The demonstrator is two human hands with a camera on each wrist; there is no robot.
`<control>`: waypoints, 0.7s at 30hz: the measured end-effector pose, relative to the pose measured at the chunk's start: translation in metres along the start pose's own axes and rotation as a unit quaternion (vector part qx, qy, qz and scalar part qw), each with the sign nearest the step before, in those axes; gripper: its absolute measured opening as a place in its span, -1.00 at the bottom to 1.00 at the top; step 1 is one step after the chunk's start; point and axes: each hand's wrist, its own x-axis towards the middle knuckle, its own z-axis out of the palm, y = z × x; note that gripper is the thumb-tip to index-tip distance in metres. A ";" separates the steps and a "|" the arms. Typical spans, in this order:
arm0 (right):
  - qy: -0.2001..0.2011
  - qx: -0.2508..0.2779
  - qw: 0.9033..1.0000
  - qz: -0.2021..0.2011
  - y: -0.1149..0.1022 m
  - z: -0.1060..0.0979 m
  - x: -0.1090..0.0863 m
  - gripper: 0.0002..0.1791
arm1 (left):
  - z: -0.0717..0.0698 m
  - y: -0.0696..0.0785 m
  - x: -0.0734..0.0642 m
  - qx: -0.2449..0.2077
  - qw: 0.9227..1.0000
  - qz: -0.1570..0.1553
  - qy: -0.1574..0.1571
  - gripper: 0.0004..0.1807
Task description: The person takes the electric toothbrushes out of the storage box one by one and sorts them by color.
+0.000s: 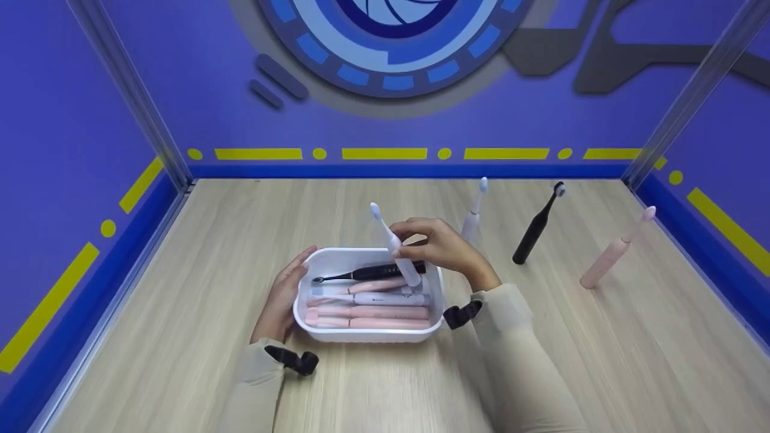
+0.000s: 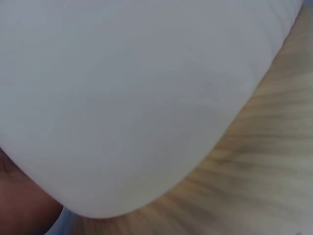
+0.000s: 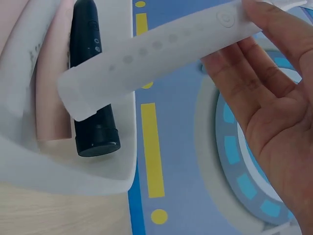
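Observation:
My right hand (image 1: 442,243) pinches a white electric toothbrush (image 1: 404,263) between thumb and fingers, head up and tilted left, its base over the white plastic bin (image 1: 367,335). In the right wrist view its handle crosses in front of a black electric toothbrush (image 3: 95,137) in the bin. My left hand (image 1: 286,294) holds the bin at its left end. Inside lie several toothbrushes, among them a black one (image 1: 376,273), a white one (image 1: 391,299) and pink ones (image 1: 391,323). Up close, the left wrist view is mostly the bin's outer wall (image 2: 122,98).
On the wooden table (image 1: 373,385), right of the bin, stand three electric toothbrushes: a white one (image 1: 471,225) partly behind my right hand, a black one (image 1: 531,237) and a pink one (image 1: 606,263). Blue panels (image 1: 180,120) wall the back and sides.

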 end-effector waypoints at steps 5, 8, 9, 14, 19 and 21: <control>0.010 0.021 1.000 -0.008 -0.021 -0.004 -0.006 -0.64 | 0.000 0.000 0.000 -0.006 1.000 0.002 -0.004 -0.49; 0.015 0.032 0.999 -0.013 -0.028 -0.006 -0.009 -0.64 | 0.000 0.000 -0.001 -0.004 1.000 0.002 -0.005 -0.49; 0.017 0.034 0.999 -0.011 -0.028 -0.007 -0.009 -0.64 | 0.000 0.000 -0.001 0.000 1.000 0.002 -0.003 -0.49; 0.034 0.052 0.998 -0.004 -0.021 -0.009 -0.010 -0.63 | 0.000 0.001 -0.001 0.002 1.000 0.001 0.000 -0.50; 0.051 0.059 0.997 -0.008 -0.004 -0.012 -0.011 -0.62 | 0.001 0.001 -0.001 -0.004 1.000 -0.003 0.002 -0.50; 0.057 0.060 0.996 -0.013 -0.002 -0.014 -0.012 -0.63 | 0.001 0.001 -0.001 -0.004 1.000 -0.006 0.004 -0.50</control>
